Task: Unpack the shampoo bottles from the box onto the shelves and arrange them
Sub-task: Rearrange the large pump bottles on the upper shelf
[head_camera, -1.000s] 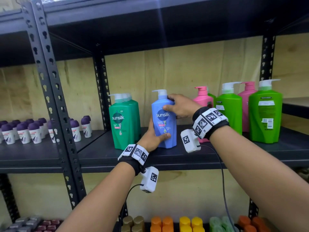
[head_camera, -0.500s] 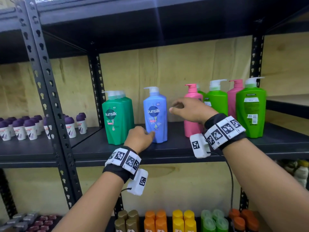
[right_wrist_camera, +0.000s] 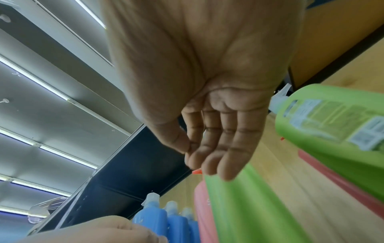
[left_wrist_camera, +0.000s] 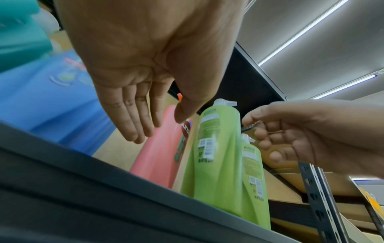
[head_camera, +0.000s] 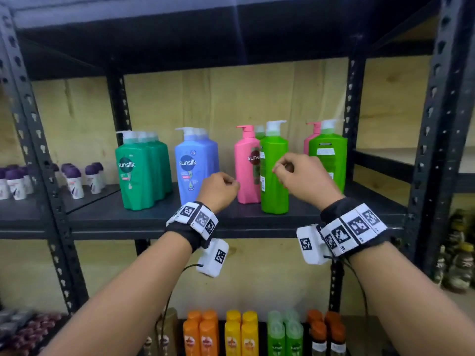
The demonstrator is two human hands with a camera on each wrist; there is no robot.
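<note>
On the dark shelf (head_camera: 154, 222) stand pump shampoo bottles in rows: teal bottles (head_camera: 142, 173), blue bottles (head_camera: 195, 163), a pink bottle (head_camera: 246, 170), a light green bottle (head_camera: 273, 176), then a further pink and green pair (head_camera: 327, 155). My left hand (head_camera: 221, 187) hovers in front of the gap between the blue and pink bottles, fingers relaxed and empty (left_wrist_camera: 149, 129). My right hand (head_camera: 300, 176) hangs in front of the light green bottle (right_wrist_camera: 249, 205), its fingers loosely bent (right_wrist_camera: 207, 162) and holding nothing. No box is in view.
Small purple-capped roll-ons (head_camera: 74, 181) fill the shelf to the left. A lower shelf carries orange, yellow and green bottles (head_camera: 231, 332). Perforated steel posts (head_camera: 38, 150) (head_camera: 437, 124) frame the bay. More bottles (head_camera: 460, 265) stand at the lower right.
Both hands let go of the blue bottle and moved right, toward the pink and light green bottles. The blue bottle now stands in its row.
</note>
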